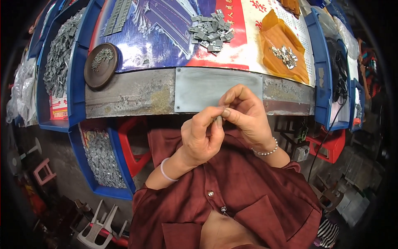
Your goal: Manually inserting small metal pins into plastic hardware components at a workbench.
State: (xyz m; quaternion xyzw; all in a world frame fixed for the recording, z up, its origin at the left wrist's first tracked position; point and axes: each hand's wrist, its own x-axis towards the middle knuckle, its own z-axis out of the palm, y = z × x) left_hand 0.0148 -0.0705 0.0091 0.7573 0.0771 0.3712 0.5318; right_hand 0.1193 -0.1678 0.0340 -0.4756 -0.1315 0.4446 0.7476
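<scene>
My left hand [202, 135] and my right hand [247, 118] meet in front of my chest, just at the table's near edge. Both are closed in a pinch, fingertips touching. A small grey piece [219, 120] shows partly between the fingers of my left hand; the rest of it is covered. What my right fingertips grip is hidden, though they press against the same spot. Behind the hands lies a grey metal plate [207, 89] fixed to the table's edge. Farther back sits a heap of small grey rectangular parts [212, 31].
Shiny metal pieces [285, 57] lie on orange paper [271, 33] at the right. A round brown dish [93, 76] holds tiny metal bits. Blue bins of grey parts [62, 54] stand left, another blue bin [321, 62] right. A lower bin [126, 166] sits beside a red stool [132, 159].
</scene>
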